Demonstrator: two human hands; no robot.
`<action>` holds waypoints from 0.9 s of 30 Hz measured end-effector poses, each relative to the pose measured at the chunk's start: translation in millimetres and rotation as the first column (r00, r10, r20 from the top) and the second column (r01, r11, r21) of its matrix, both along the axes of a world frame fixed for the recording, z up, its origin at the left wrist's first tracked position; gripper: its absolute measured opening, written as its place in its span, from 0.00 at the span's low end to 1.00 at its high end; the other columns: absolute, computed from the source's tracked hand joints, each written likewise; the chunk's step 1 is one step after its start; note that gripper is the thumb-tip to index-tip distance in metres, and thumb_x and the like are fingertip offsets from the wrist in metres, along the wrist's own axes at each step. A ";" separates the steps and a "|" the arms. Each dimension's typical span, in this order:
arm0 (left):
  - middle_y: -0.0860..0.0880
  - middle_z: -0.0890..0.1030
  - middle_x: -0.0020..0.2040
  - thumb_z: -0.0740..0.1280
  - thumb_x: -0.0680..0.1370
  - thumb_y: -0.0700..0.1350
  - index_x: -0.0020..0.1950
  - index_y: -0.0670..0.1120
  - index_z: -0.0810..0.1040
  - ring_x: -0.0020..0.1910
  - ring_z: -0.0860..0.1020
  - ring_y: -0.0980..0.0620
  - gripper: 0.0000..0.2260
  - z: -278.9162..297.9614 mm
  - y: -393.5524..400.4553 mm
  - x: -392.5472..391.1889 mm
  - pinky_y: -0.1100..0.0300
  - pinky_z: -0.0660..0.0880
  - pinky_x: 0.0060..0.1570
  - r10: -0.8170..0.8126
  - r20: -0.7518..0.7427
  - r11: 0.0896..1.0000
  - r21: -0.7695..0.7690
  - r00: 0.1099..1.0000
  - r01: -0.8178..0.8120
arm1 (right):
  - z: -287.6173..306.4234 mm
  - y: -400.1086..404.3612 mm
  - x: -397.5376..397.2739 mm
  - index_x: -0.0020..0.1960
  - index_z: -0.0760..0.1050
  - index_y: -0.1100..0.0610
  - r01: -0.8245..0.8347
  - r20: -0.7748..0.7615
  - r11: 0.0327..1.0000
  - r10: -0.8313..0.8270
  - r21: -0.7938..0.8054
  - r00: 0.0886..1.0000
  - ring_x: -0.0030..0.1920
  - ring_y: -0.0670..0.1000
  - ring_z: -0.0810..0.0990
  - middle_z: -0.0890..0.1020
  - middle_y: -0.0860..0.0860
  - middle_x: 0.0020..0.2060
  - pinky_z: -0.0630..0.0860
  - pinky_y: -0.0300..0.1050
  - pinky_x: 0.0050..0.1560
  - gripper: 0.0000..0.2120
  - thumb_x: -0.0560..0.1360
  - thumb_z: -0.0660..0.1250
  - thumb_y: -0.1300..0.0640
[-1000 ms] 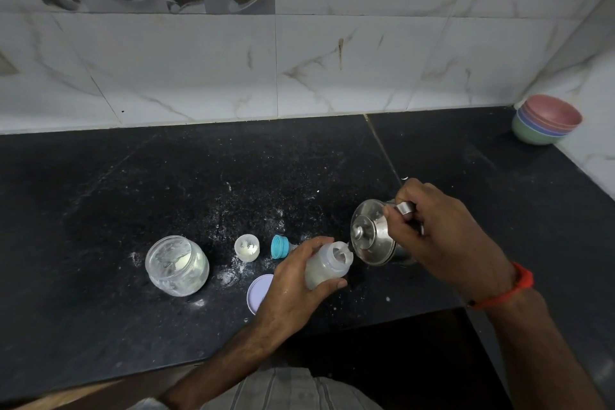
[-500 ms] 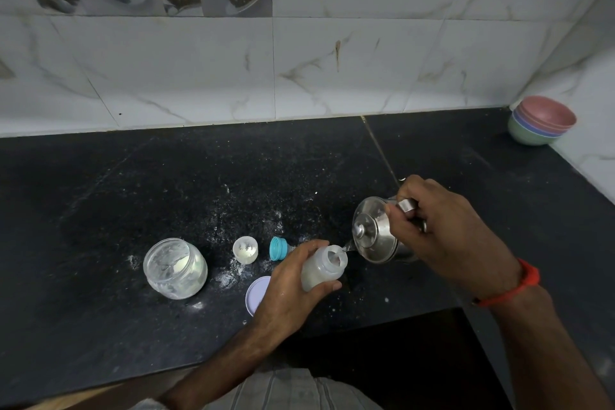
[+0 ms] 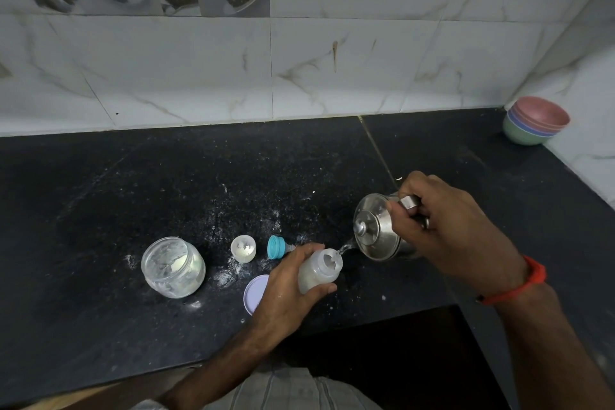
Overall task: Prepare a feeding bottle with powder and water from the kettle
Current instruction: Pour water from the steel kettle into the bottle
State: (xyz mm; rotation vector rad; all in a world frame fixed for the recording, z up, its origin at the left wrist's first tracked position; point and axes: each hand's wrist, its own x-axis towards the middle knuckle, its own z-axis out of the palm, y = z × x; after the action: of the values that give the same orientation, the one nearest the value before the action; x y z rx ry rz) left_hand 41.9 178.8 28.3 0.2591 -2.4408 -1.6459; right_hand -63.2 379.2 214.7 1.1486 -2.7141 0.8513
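Left grip [image 3: 286,283] clamps the feeding bottle [image 3: 319,271]; right grip [image 3: 446,226] clamps the tilted kettle [image 3: 376,230], pouring water

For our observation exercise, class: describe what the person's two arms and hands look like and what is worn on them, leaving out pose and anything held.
Both forearms are bare, with no sleeves showing. The right hand has an orange-red band around its wrist. The left hand wears nothing visible: no ring, watch or glove.
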 end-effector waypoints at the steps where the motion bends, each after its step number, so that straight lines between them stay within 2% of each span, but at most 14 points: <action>1: 0.59 0.82 0.62 0.83 0.71 0.47 0.67 0.57 0.76 0.62 0.79 0.59 0.28 -0.3 -0.1 0.5 0.65 0.75 0.61 0.002 -0.001 1.000 -0.001 1.000 -0.002 | 0.2 0.2 -0.1 0.40 0.65 0.45 -0.004 -0.004 1.000 0.004 -0.003 1.000 0.36 0.44 0.70 0.71 0.44 0.33 0.67 0.42 0.35 0.11 0.78 0.64 0.48; 4: 0.59 0.82 0.62 0.83 0.71 0.47 0.67 0.57 0.76 0.62 0.79 0.59 0.28 -1.5 -0.3 1.4 0.67 0.74 0.60 0.004 0.001 1.000 -0.006 1.000 -0.004 | 0.9 0.0 -0.1 0.40 0.64 0.44 -0.014 -0.016 1.000 0.014 -0.013 1.000 0.36 0.44 0.70 0.70 0.45 0.33 0.67 0.42 0.34 0.11 0.79 0.64 0.49; 8: 0.59 0.82 0.62 0.83 0.71 0.47 0.68 0.55 0.77 0.62 0.79 0.59 0.28 -3.2 -0.4 2.3 0.64 0.75 0.62 0.008 0.019 1.000 0.004 1.000 -0.008 | 0.6 -0.4 -0.4 0.41 0.65 0.46 -0.013 -0.024 1.000 0.013 -0.018 1.000 0.36 0.44 0.70 0.70 0.45 0.33 0.67 0.43 0.34 0.11 0.79 0.65 0.49; 12: 0.59 0.82 0.62 0.83 0.71 0.47 0.69 0.54 0.77 0.62 0.79 0.58 0.28 -4.2 -0.7 2.2 0.60 0.76 0.63 0.012 0.033 1.000 0.008 0.999 -0.013 | 0.6 -0.3 -0.7 0.40 0.62 0.42 -0.014 -0.012 1.000 0.014 -0.004 1.000 0.36 0.44 0.70 0.70 0.44 0.33 0.66 0.41 0.34 0.13 0.79 0.65 0.48; 17: 0.58 0.82 0.62 0.83 0.72 0.47 0.69 0.53 0.77 0.62 0.80 0.57 0.28 -5.4 -1.4 2.2 0.57 0.77 0.63 0.012 0.045 1.000 0.014 0.999 -0.012 | 1.7 -2.3 -1.0 0.39 0.62 0.41 -0.015 -0.002 1.000 0.015 0.007 1.000 0.36 0.44 0.70 0.70 0.44 0.33 0.65 0.40 0.35 0.14 0.78 0.65 0.49; 22: 0.60 0.82 0.62 0.83 0.72 0.48 0.67 0.58 0.76 0.62 0.79 0.59 0.27 -4.2 -1.7 1.7 0.60 0.77 0.62 0.017 0.037 1.000 0.009 0.999 -0.017 | 4.1 -3.2 -2.0 0.39 0.62 0.42 -0.022 0.003 1.000 0.022 0.017 1.000 0.36 0.44 0.70 0.70 0.44 0.33 0.66 0.41 0.35 0.13 0.78 0.64 0.48; 27: 0.60 0.82 0.62 0.83 0.71 0.48 0.68 0.57 0.76 0.62 0.80 0.59 0.28 -3.9 -2.1 -0.3 0.61 0.77 0.61 0.017 0.037 1.000 0.014 0.999 -0.018 | 4.5 -3.5 -2.2 0.39 0.62 0.42 -0.026 -0.005 1.000 0.026 0.017 1.000 0.37 0.45 0.70 0.69 0.44 0.33 0.65 0.40 0.35 0.13 0.79 0.64 0.48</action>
State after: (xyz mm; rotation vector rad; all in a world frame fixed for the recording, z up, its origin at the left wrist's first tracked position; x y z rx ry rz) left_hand 41.6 176.7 24.3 0.3140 -2.4469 -1.6664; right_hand -65.4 375.7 219.2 1.1900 -2.7132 0.8282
